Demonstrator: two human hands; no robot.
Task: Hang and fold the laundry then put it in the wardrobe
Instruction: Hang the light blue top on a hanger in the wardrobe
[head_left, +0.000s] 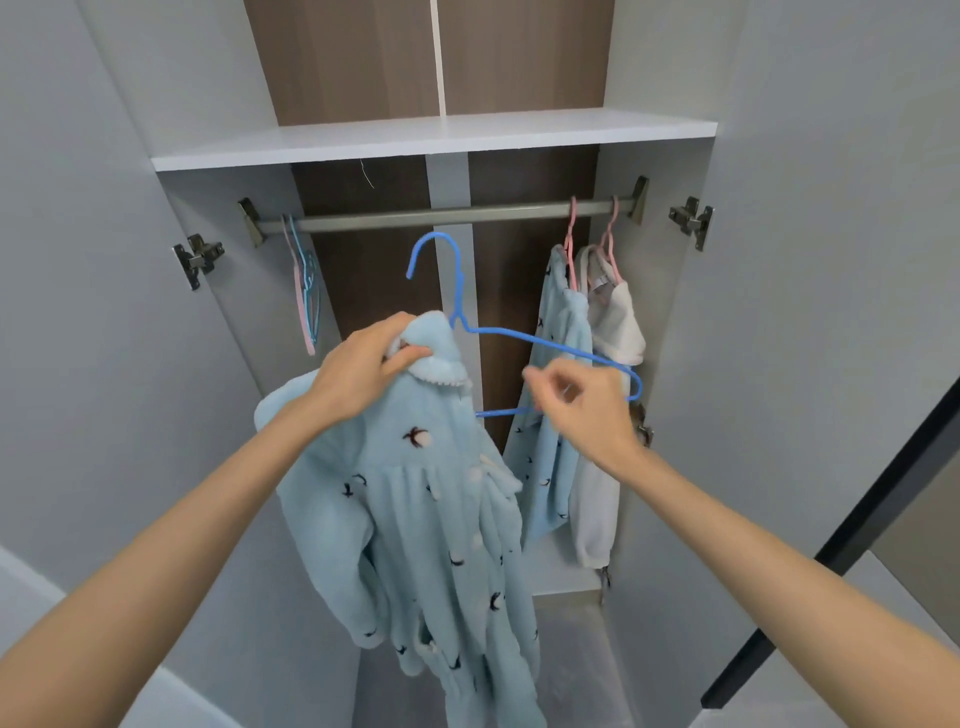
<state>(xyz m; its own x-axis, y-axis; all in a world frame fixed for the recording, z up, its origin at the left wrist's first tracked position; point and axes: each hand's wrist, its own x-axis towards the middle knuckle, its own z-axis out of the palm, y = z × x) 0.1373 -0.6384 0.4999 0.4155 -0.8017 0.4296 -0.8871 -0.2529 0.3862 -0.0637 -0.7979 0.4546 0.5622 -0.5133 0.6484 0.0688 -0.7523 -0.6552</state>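
Observation:
My left hand grips the collar of a fluffy light-blue pyjama top printed with small dark birds. The top hangs down from that hand in front of the open wardrobe. A blue wire hanger sits partly inside the top, with its hook up and its right arm bare. My right hand is blurred at that bare arm, fingers curled near the wire; contact with the hanger is unclear. The metal rail runs just above the hook.
On the rail's right end hang a matching blue garment and a white one on pink hangers. Spare pink and blue hangers hang at the left end. A white shelf lies above; both wardrobe doors stand open.

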